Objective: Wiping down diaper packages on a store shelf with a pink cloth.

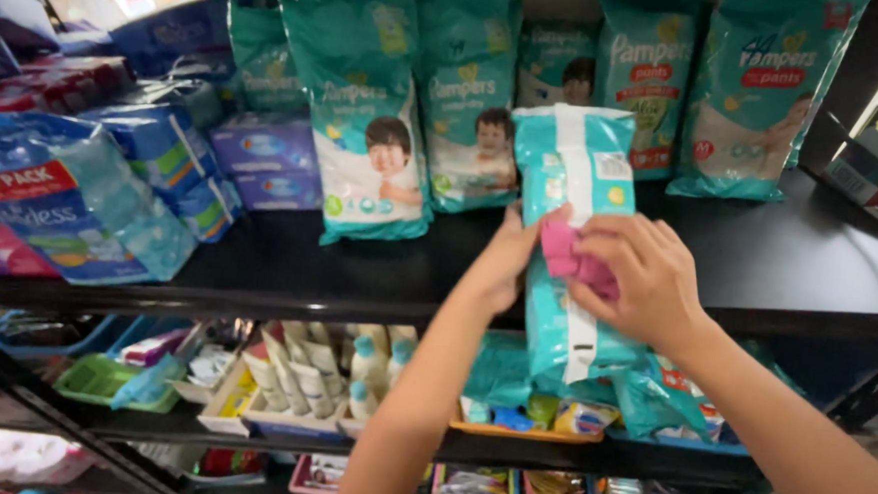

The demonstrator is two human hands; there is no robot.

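My left hand (pixel 506 261) grips the teal pack (pixel 572 234) upright over the shelf (pixel 288 259); my right hand (pixel 638 272), clamped on a pink cloth (pixel 571 259), wipes its front. Lower down needs wiping, I judge.

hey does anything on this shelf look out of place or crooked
Only the teal pack stands out: the left hand holds it off the shelf while the right hand presses a pink cloth on it.

Showing two bare forearms rising from the lower edge, wearing no sleeves, gloves, watch or rings. Left hand (pixel 503 260) appearing slender, fingers mostly hidden. Right hand (pixel 643 273) showing knuckles and short, unpainted nails, wrist likewise carrying nothing.
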